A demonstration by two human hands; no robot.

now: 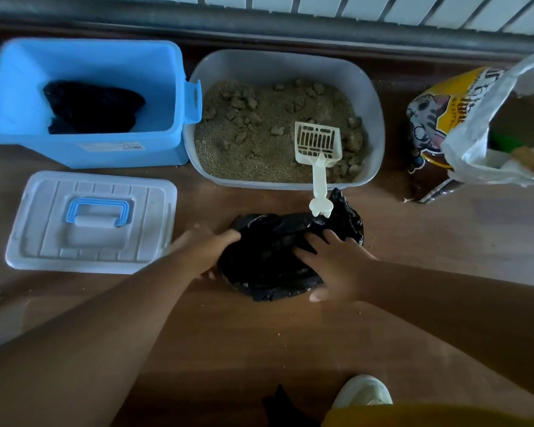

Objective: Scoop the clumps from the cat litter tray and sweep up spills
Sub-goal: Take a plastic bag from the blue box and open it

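A grey litter tray [373, 97] stands on the wooden floor, filled with sandy litter and several clumps [244, 103]. A cream slotted scoop [318, 149] lies with its head in the tray and its handle over the near rim. In front of the tray lies a crumpled black plastic bag [278, 241]. My left hand [204, 248] grips the bag's left edge. My right hand [333, 263] rests on its right side with fingers spread, thumb at the near edge. Small litter grains are scattered on the floor around the bag.
A blue bin [84, 149] with dark bags inside stands left of the tray. Its white lid [90, 223] with a blue handle lies nearer me. A yellow cat litter bag [435, 118] and a white plastic bag [481, 134] sit at right. My shoe [364, 392] is at the bottom.
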